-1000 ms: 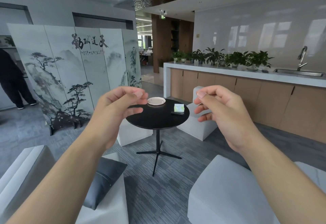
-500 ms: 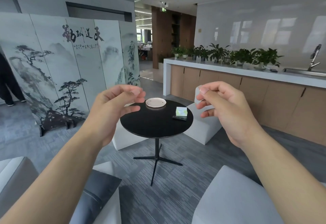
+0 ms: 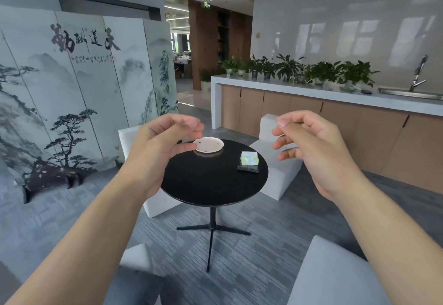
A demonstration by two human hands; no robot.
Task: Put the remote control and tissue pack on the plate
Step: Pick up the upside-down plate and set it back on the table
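A small white plate (image 3: 209, 145) sits at the far side of a round black table (image 3: 211, 184). A green-and-white tissue pack (image 3: 249, 158) lies at the table's right edge, with a black remote control (image 3: 248, 169) flat just in front of it. My left hand (image 3: 158, 151) hovers in the air at the table's left, fingers loosely curled and holding nothing. My right hand (image 3: 309, 146) is raised to the right of the table, fingers half curled and apart, also holding nothing. Both hands are well short of the objects.
White block seats (image 3: 275, 168) stand behind the table, and grey seats (image 3: 335, 273) are near me on both sides. A painted folding screen (image 3: 72, 100) stands at the left. A long counter (image 3: 335, 103) with plants and a sink runs along the right.
The view has moved closer to the table, which now looks larger. Both hands keep the same raised, loosely curled pose.
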